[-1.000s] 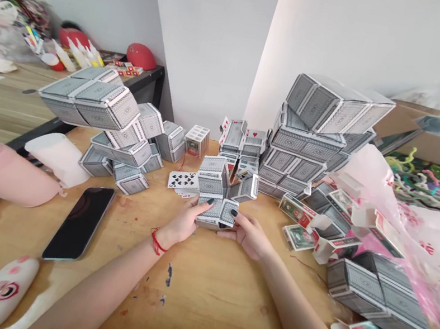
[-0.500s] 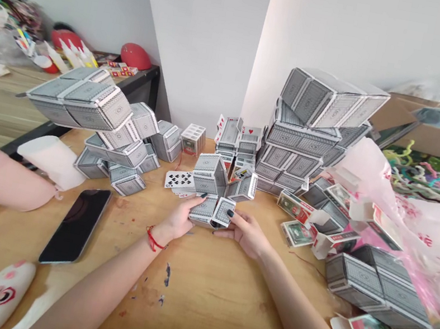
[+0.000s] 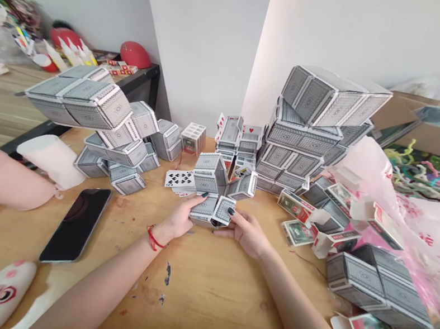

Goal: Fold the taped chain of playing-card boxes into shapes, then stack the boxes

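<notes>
In the middle of the table, my left hand (image 3: 178, 219), a red string bracelet at its wrist, grips the near left side of a block of folded playing cards (image 3: 202, 208); its thumb lies on top. My right hand (image 3: 249, 234) pinches a playing card (image 3: 223, 210) at the block's right side, thumb above, other fingers partly hidden below. Behind that block stand a folded-card cube (image 3: 209, 169) and a tilted open card piece (image 3: 245, 187). Loose cards, a ten of spades uppermost (image 3: 178, 180), lie just left of them.
Stacked card blocks rise at the left (image 3: 86, 101) and in a tall tower (image 3: 301, 128) at the right. Several card boxes (image 3: 297, 232) lie right, near more card blocks (image 3: 381, 286). A phone (image 3: 76, 225), a pink bottle (image 3: 8, 178) and a white cylinder (image 3: 50, 160) are at the left.
</notes>
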### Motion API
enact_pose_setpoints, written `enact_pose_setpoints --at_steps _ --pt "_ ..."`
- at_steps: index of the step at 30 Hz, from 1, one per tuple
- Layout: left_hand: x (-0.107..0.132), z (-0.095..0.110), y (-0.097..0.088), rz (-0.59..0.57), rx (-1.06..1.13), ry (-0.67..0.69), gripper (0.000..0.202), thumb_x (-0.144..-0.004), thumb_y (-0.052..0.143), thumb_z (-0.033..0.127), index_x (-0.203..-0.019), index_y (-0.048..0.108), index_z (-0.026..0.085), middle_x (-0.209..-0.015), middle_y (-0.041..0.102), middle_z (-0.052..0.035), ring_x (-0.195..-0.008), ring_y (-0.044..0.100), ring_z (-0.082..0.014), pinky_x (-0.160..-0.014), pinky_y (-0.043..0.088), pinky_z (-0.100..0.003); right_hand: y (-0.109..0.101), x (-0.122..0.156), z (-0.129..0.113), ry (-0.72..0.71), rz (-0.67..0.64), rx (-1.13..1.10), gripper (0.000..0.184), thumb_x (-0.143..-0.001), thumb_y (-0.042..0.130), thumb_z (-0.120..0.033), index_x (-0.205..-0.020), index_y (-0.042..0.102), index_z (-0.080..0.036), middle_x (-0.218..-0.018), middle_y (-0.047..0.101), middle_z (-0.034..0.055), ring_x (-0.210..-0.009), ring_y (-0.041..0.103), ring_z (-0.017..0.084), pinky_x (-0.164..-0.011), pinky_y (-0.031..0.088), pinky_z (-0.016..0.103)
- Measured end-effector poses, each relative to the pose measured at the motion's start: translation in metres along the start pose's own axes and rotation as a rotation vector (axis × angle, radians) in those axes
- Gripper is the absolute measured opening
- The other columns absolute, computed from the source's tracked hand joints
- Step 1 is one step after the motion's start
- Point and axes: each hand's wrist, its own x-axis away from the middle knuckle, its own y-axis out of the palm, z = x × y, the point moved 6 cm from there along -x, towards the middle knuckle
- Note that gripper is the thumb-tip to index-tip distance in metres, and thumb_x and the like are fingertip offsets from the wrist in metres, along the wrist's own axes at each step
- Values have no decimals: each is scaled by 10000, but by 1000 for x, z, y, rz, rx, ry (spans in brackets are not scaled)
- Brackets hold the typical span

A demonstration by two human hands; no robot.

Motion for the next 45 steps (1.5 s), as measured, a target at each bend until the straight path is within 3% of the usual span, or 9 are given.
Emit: enact_pose_setpoints --at_steps 8,21,30,35,45 --pt "-2 1 -4 18 -25 30 186 -676 719 209 -849 689 149 -938 732 -37 -964 667 -217 -872 512 -301 -2 -1 2 -7 1 5 403 -761 699 -431 -998 642 -110 -925 724 124 -945 684 247 -800 573 414" --pt "-1 0 0 12 -9 22 152 -664 723 197 -795 659 149 -892 735 -37 -900 684 -213 -819 523 -310 -3 -2 2 -7 19 -11 394 -770 686 -443 -979 649 -112 -827 721 97 -913 692 245 -820 571 438" --pt "3 2 3 28 -66 18 282 -625 750 233 -887 682 153 -925 732 -40 -900 677 -219 -780 520 -298 -5 -3 3 -4 52 -31 369 -773 671 -449 -953 656 -127 -786 724 87 -873 695 238 -818 571 441" --pt "4 5 9 -20 -115 55 309 -628 754 292 -912 700 181 -926 730 -50 -922 666 -246 -755 526 -322 -6 -2 2 1 85 -41 343 -795 644 -438 -964 654 -140 -788 727 79 -860 698 225 -806 574 411" --pt "7 5 12 -50 -165 44 361 -658 750 328 -970 682 160 -908 730 -45 -916 664 -239 -806 502 -340 -13 -3 6 26 197 -73 257 -869 557 -375 -942 657 -150 -845 742 84 -784 707 186 -767 564 335"
